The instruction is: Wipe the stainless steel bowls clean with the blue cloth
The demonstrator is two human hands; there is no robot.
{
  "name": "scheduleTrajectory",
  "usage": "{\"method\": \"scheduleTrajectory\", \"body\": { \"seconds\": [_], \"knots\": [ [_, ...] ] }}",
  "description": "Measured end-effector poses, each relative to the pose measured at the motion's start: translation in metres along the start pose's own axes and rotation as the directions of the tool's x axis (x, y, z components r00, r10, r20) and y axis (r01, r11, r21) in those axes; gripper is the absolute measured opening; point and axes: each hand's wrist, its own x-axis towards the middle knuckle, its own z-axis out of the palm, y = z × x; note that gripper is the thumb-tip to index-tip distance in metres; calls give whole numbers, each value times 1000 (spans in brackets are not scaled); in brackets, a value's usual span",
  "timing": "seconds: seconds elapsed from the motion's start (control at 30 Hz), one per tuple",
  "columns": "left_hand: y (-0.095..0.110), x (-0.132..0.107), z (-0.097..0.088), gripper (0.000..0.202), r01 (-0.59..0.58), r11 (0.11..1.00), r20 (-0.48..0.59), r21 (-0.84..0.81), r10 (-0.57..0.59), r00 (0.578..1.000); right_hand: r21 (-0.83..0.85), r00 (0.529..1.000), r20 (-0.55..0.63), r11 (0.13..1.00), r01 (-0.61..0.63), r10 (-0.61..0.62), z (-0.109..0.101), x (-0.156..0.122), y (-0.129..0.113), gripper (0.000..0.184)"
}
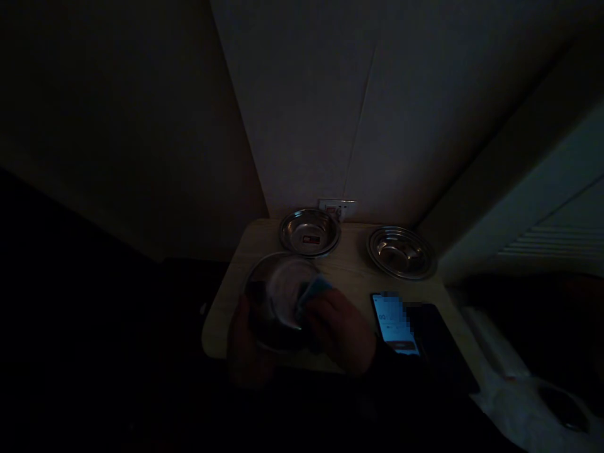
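In dim light, a round metal bowl (271, 277) is held above the front of a small table. My left hand (248, 349) is closed on the bowl's left rim, the thumb along its edge. My right hand (340, 327) pinches a blue cloth or sponge (317, 286) against the bowl's right side. Behind the held bowl stands another metal bowl (309, 233) with a dark label inside. To the right sit more shiny metal bowls (401, 251), seemingly stacked. The fingertips are partly lost in shadow.
The pale tabletop (226, 296) meets a wall with a socket (337, 206). A lit phone (395, 324) lies at the right beside a dark flat object (443, 346). White crumpled material (514, 409) is at the lower right.
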Motion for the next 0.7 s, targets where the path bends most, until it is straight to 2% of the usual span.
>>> {"method": "scheduleTrajectory", "body": {
  "seconds": [0.1, 0.17, 0.27, 0.37, 0.5, 0.6, 0.7],
  "knots": [
    [7, -1, -1, 28, 65, 997, -41, -37, -67, 997, -5, 991, -106, 997, -78, 77, -13, -7, 16, 12],
    [9, 0, -3, 29, 48, 997, 11, -52, -48, 999, 12, 977, -173, 992, -128, 128, -21, -12, 21, 10],
    [9, 0, -6, 34, 46, 998, 77, -46, -42, 996, 25, 966, -203, 987, -157, 159, -24, -21, 17, 9],
    [5, -1, -6, 35, 42, 999, 68, -33, -39, 997, 11, 967, -209, 989, -145, 144, -21, -28, 5, 10],
    [-2, -4, -4, 33, -46, 999, 8, -21, 46, 999, -65, 984, -166, 994, -83, 71, -16, -22, -6, 12],
    [-3, -6, -4, 35, -29, 999, -20, -15, 29, 999, -150, 997, -65, 988, -45, 36, -16, -12, -7, 13],
    [-2, -7, -4, 38, -36, 999, -44, 15, 37, 998, -194, 999, -20, 981, -30, 26, -15, -5, -8, 13]
  ]
}}
